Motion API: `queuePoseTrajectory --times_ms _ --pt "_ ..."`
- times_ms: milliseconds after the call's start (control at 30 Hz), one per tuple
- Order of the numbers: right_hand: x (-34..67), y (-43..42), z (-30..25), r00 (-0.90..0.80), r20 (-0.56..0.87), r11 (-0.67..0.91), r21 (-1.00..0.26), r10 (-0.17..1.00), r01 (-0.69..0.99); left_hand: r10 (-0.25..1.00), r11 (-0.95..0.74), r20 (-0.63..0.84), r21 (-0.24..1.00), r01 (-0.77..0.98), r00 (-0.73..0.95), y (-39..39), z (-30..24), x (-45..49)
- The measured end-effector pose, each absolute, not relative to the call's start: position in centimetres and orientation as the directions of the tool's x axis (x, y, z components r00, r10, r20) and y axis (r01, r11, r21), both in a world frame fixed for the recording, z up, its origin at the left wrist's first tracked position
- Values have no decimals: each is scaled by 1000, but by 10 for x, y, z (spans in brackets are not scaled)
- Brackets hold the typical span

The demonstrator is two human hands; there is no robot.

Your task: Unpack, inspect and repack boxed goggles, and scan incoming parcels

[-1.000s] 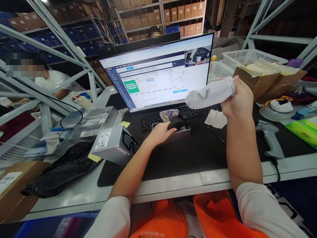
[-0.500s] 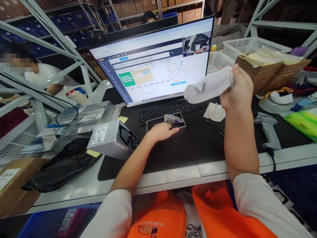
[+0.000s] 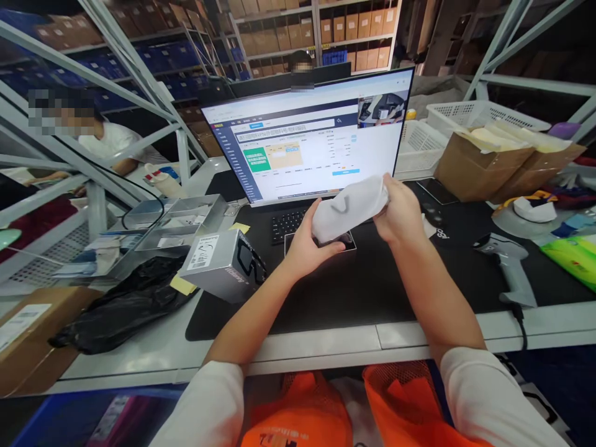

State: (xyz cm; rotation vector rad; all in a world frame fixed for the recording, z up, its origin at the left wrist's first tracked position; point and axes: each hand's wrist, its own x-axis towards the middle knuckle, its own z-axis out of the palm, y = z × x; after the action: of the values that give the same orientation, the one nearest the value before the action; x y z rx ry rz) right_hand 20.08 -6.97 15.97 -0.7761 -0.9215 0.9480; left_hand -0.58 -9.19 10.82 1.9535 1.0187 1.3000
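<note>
Both hands hold a white cloth pouch [image 3: 349,205] above a small open box [image 3: 321,243] on the black desk mat [image 3: 354,292]. My left hand [image 3: 310,245] grips the pouch's lower left end from below. My right hand [image 3: 400,211] is closed on its upper right end. The pouch hides most of what lies in the box. A black keyboard [image 3: 288,223] and a lit monitor [image 3: 311,136] stand just behind the hands.
A silver glasses box [image 3: 223,264] and a black plastic bag [image 3: 121,307] lie at the left. A grey barcode scanner [image 3: 510,267] rests at the right, with brown cartons [image 3: 479,164] and white baskets [image 3: 475,115] behind. Another person [image 3: 102,146] sits at far left.
My right hand brought the white pouch down and left toward the box. My left hand left the box and took hold of the pouch's lower end.
</note>
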Motion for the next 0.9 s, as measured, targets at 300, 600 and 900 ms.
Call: queuePoseTrajectory --times_ms 300,600,900 --pt "200 -86 164 110 322 339 -864 941 -372 972 -61 134 937 -344 195 -86 116 -6" --pt "200 -84 157 126 416 434 -871 901 -229 973 13 96 887 -462 211 -86 121 -9" --pt "222 -87 162 75 341 317 -921 937 227 974 15 87 896 -444 207 -84 121 -13"
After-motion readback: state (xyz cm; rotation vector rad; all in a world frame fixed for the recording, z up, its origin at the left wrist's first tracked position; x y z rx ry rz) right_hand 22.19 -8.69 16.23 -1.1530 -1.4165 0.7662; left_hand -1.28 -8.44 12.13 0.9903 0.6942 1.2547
